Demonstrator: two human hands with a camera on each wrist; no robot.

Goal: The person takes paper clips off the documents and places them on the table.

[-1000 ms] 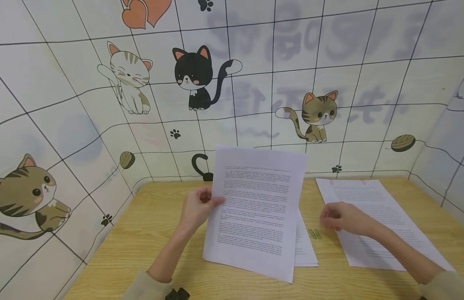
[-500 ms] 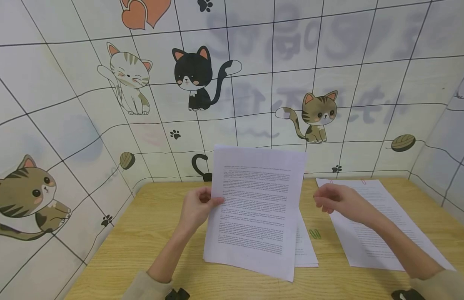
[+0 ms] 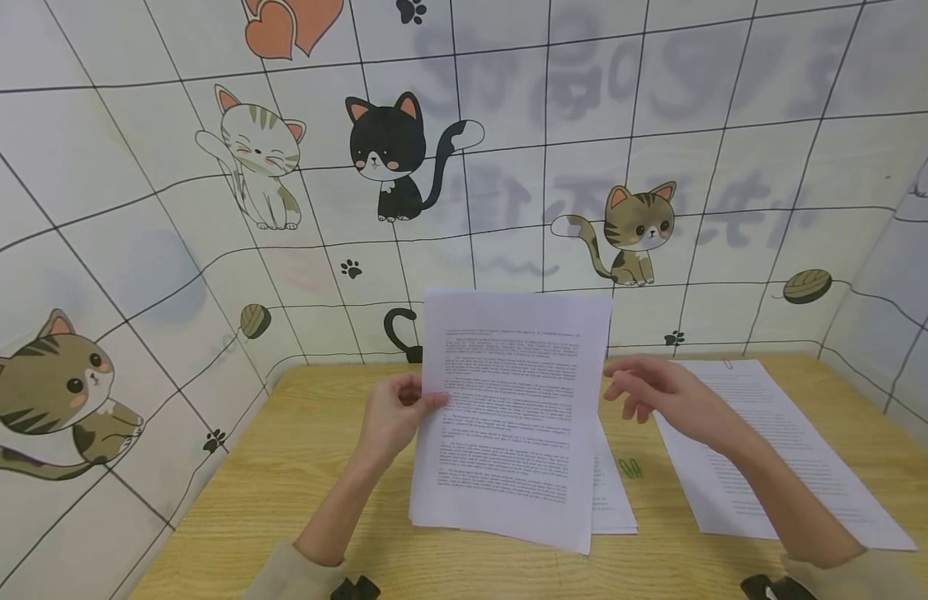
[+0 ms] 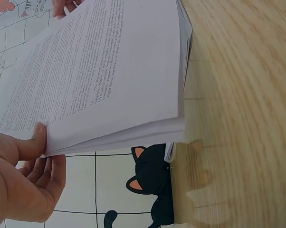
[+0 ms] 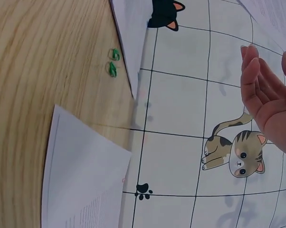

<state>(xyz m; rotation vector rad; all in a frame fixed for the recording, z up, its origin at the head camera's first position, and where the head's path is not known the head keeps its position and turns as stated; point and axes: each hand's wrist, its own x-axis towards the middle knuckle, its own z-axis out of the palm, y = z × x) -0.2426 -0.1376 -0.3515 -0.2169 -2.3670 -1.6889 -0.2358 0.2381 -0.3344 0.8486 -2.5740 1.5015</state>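
Note:
My left hand (image 3: 392,417) pinches several printed sheets of paper (image 3: 509,417) at their left edge, thumb in front and fingers behind. The sheets stand upright above the table, and in the left wrist view their lower edges fan slightly apart. Close to the right edge of these sheets is my right hand (image 3: 670,400), holding nothing, its fingers loosely bent; the right wrist view shows its palm (image 5: 276,109) and a gap before the paper. Behind the held sheets, more printed paper (image 3: 610,492) lies on the table. Two green paper clips (image 3: 630,468) lie beside that paper.
On the right of the wooden table (image 3: 284,500) lies another stack of printed paper (image 3: 764,467), with a pink paper clip (image 3: 727,363) at its top edge, partly under my right forearm. A wall (image 3: 509,208) with cat drawings rises behind the table.
My right hand has risen and moved left, from beside the right stack toward the held sheets, its fingers loosening. The left hand stays in place; the sheets have shifted only slightly.

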